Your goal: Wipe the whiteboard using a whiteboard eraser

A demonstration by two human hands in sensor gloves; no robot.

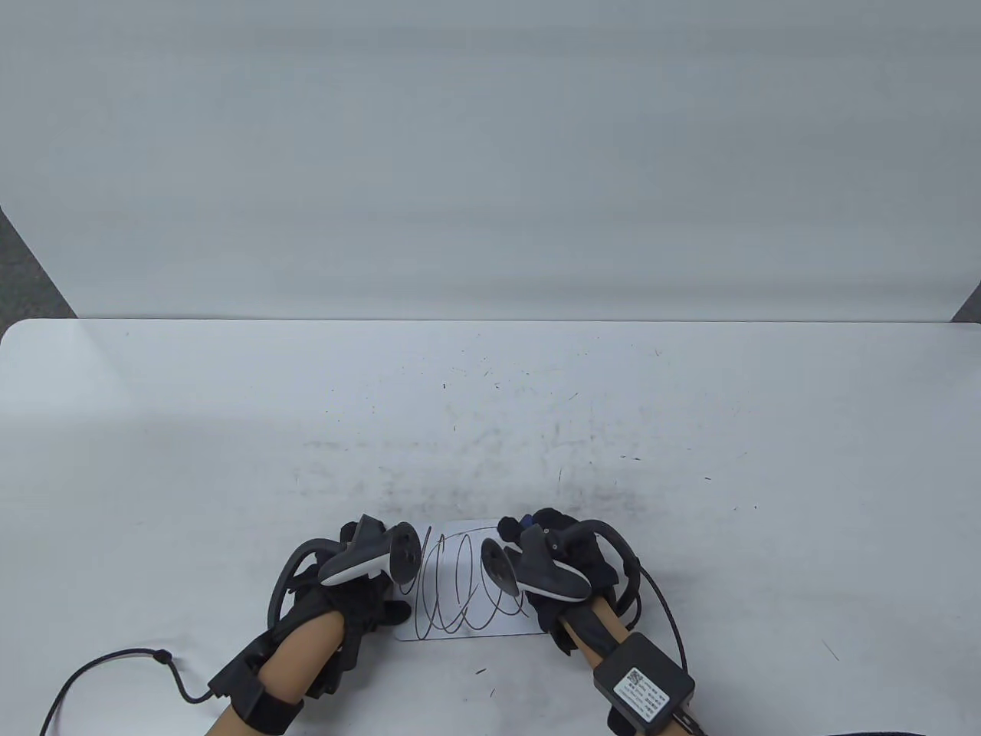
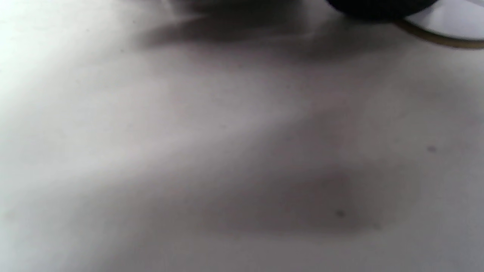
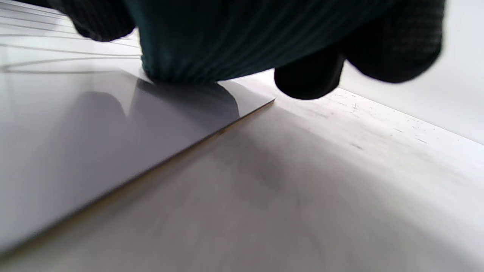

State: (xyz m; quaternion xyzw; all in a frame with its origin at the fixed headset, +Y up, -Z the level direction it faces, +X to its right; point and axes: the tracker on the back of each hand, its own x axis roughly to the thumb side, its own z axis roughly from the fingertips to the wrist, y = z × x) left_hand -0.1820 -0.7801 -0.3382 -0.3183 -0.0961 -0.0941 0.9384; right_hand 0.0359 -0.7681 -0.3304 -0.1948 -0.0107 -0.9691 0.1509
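Note:
A small whiteboard covered in black scribbled loops lies near the table's front edge. My right hand grips a dark whiteboard eraser at the board's far right corner. In the right wrist view the eraser's dark teal ribbed felt presses on the whiteboard near its corner, with gloved fingers around it. My left hand lies at the board's left edge, and one fingertip touches that edge. The tracker hides the other left fingers. The left wrist view shows a dark fingertip by the board's edge.
The white table carries faint grey smudges and small dark marks beyond the board. A white wall rises behind the table's far edge. Cables run from both wrists toward the front edge.

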